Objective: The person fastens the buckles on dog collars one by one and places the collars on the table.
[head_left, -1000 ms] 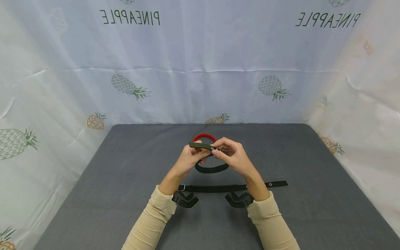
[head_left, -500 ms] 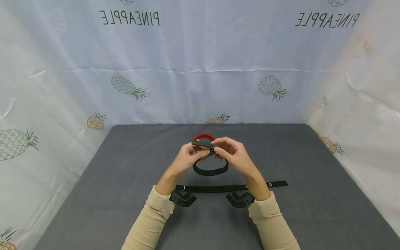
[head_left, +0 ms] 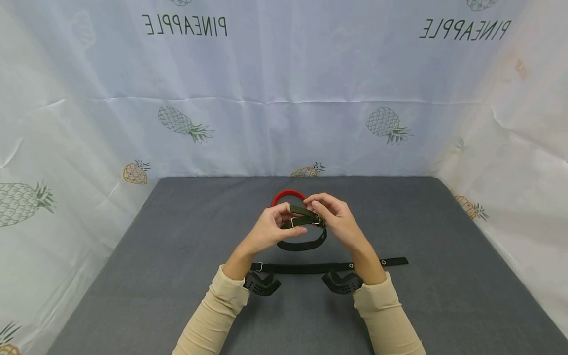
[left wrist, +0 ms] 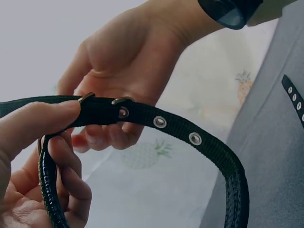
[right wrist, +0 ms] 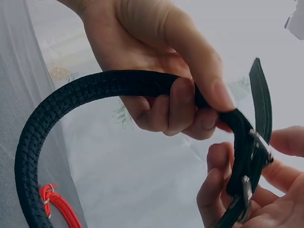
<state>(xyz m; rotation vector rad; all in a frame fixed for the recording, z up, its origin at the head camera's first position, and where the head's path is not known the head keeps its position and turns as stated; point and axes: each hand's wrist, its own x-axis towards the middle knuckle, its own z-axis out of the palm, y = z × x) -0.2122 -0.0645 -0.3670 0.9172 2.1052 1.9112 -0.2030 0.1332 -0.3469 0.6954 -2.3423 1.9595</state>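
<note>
A dark green collar (head_left: 301, 245) with metal buckle parts hangs in a loop between my two hands above the table. My left hand (head_left: 264, 231) grips the collar's band on the left, its thumb stretched along it. On the other side, my right hand (head_left: 341, 224) holds the collar by the buckle (right wrist: 260, 145), where the strap's free end sticks up past it. Metal eyelets (left wrist: 160, 122) show along the strap in the left wrist view. Fingers partly hide the buckle area.
A second dark collar (head_left: 306, 268), unbuckled, lies straight across the grey table (head_left: 155, 276) below my forearms. Behind my hands lies a red loop (head_left: 289, 193), partly covered by them. Patterned white cloth (head_left: 266, 74) surrounds the table.
The collar has turned so that its metal buckle parts face up. Its free end has shifted right, and my right hand has opened up slightly around the buckle.
</note>
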